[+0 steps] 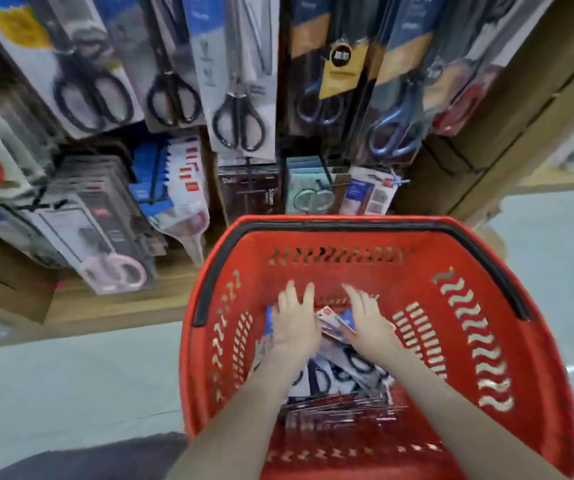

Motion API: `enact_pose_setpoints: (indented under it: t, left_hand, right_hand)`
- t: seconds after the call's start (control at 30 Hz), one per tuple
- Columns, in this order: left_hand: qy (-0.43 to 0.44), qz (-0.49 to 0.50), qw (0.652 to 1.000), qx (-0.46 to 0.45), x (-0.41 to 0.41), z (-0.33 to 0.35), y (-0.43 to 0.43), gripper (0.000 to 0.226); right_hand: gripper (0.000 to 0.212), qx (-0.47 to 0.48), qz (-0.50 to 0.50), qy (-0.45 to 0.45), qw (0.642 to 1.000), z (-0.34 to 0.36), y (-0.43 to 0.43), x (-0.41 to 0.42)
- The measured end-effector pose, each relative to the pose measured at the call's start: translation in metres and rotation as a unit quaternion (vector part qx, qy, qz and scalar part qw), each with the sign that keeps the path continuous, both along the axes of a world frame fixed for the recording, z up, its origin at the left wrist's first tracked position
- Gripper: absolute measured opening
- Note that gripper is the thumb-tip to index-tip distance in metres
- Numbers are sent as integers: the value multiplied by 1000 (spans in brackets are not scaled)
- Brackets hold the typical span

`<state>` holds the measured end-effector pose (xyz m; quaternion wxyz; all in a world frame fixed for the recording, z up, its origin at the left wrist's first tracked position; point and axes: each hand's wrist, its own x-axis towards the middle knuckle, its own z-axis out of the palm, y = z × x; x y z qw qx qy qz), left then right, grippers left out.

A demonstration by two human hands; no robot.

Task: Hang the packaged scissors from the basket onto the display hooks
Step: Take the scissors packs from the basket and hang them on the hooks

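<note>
A red plastic basket [469, 306] stands on the floor below the display. Several packaged scissors [344, 372] lie in a pile at its bottom. Both my hands are down inside it. My left hand [294, 323] lies with straight fingers on top of the packs at the pile's left. Over the far end of the pile, my right hand [365, 320] spreads its fingers and touches the topmost pack [334, 322]. Neither hand visibly grips a pack. The image is motion-blurred. Above the basket hang rows of packaged scissors on display hooks [240, 109].
A lower row of hooks holds more packs, among them pink-handled scissors [112, 268] at left and a teal pack [313, 192] just beyond the basket rim. A wooden shelf base [112, 303] runs under the display. Grey floor lies on both sides.
</note>
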<state>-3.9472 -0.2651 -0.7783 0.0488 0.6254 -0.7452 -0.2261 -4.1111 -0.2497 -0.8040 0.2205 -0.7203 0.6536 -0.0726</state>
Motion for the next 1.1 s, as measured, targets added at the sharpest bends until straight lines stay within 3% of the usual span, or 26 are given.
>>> enact_pose_setpoints:
  t: [0.2,0.37,0.63,0.8,1.0,1.1]
  left_hand:
    - [-122,29,963,238,3,-82,10,77]
    - [-124,71,937,318,3,-118,9,99]
    - [-74,132,945,290,2,-108,5,106]
    - [-49,128,952,273,-3,-65,9,118]
    - [94,130,973,165,-6,4,28,128]
    - [220,137,963,77,-1,39,40,125]
  right_hand:
    - [99,208,70,74,973,-67,-16,-16]
    - [115,292,79,112,946,-109,-20,-16]
    - [116,314,62,155,934,-101,-21,-19]
    - [115,268,75,216,936,-60,-10,-27]
    - [113,161,-13,107,981,20,0,-45]
    - [110,136,-61,-11,989,56,13,-46]
